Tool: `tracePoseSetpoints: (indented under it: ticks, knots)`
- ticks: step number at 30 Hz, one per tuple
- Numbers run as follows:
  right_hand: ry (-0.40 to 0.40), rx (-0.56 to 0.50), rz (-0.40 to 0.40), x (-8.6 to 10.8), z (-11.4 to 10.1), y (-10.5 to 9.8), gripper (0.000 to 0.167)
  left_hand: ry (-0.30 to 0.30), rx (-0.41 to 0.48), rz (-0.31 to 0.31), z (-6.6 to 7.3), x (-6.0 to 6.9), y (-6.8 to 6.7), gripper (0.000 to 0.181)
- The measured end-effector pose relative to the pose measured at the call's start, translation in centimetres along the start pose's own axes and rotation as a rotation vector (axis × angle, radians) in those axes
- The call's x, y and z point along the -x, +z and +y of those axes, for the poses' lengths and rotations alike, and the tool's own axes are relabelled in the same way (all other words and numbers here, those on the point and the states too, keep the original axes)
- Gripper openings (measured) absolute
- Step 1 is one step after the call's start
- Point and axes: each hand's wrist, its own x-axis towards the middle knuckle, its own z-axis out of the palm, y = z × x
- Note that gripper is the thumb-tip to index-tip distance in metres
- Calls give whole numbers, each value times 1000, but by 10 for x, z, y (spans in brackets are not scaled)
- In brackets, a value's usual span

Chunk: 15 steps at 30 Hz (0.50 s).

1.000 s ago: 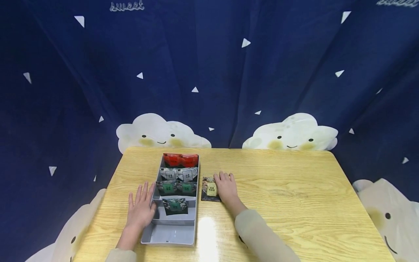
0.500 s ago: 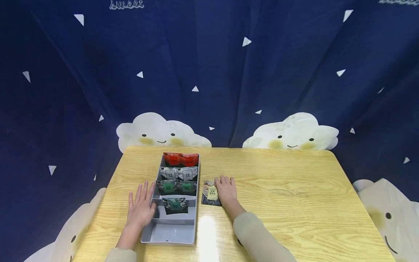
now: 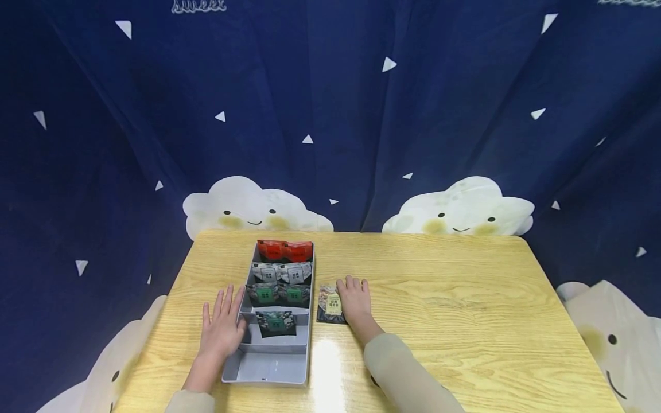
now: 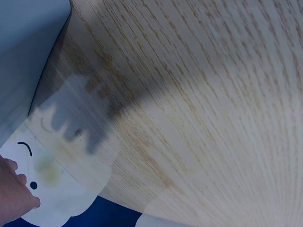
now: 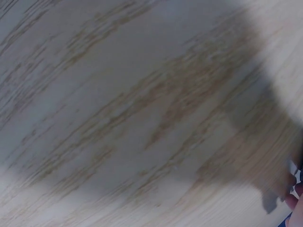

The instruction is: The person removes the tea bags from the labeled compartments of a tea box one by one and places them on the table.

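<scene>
My left hand (image 3: pixel 222 332) lies beside the grey divided box (image 3: pixel 308 355), fingers straight and spread, thumb at its left rim. In the left wrist view part of that hand (image 4: pixel 16 194) shows at the lower left. Right of the box, my right hand (image 3: pixel 355 301) holds the right edge of a dark sachet with a yellow label (image 3: pixel 333 304); its thumb is hidden. Only fingertips (image 5: pixel 292 201) of it appear in the right wrist view. Within the box stand red sachets (image 3: pixel 285 251), white sachets (image 3: pixel 281 274), green-label sachets (image 3: pixel 280 295) and a single dark green sachet (image 3: pixel 276 324).
Beneath everything is a light wooden table (image 3: pixel 439 332), its surface stretching far to the right. A dark blue curtain (image 3: pixel 346 103) with white clouds hangs behind and at both sides. Dividers (image 3: pixel 273 348) split the box crosswise.
The right hand and its sachet have shifted slightly, the sachet turning and coming a little nearer to me. My left hand and the box have stayed put.
</scene>
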Motion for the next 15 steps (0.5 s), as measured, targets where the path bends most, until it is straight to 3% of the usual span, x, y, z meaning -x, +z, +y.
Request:
tracePoseSetpoints:
  ticks: [15]
  knots:
    - [22, -1, -20, -1, -2, 1, 14, -6, -1, -5, 3, -1, -3, 68]
